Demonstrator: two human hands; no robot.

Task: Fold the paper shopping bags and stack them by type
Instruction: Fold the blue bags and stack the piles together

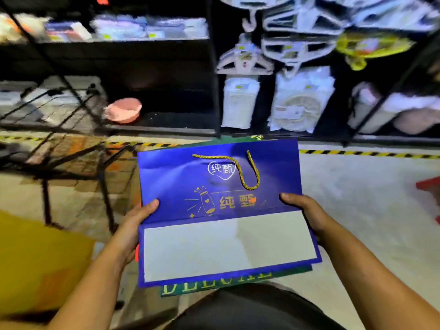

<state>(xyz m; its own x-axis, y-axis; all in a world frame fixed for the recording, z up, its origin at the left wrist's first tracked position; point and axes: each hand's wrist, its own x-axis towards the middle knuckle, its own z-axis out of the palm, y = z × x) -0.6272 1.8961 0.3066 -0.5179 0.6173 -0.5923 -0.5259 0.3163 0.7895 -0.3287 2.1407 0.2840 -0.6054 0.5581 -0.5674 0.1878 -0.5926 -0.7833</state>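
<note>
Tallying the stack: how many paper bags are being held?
2: the blue bag on top, a green bag directly beneath it, only its edges showing; others may be hidden underneath.

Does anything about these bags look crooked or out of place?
Slightly. The green bag under the blue bag is not squared with it: its lettered edge sticks out at the near side and a corner peeks past the far edge. The gold rope handle lies flopped across the blue bag's printed face.

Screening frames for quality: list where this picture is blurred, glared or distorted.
Head view: blue bag, left hand and right hand fairly sharp; shelves behind smeared by motion blur; soft sheen on the bag's upper face; shelf posts skewed by the wide lens.
</note>
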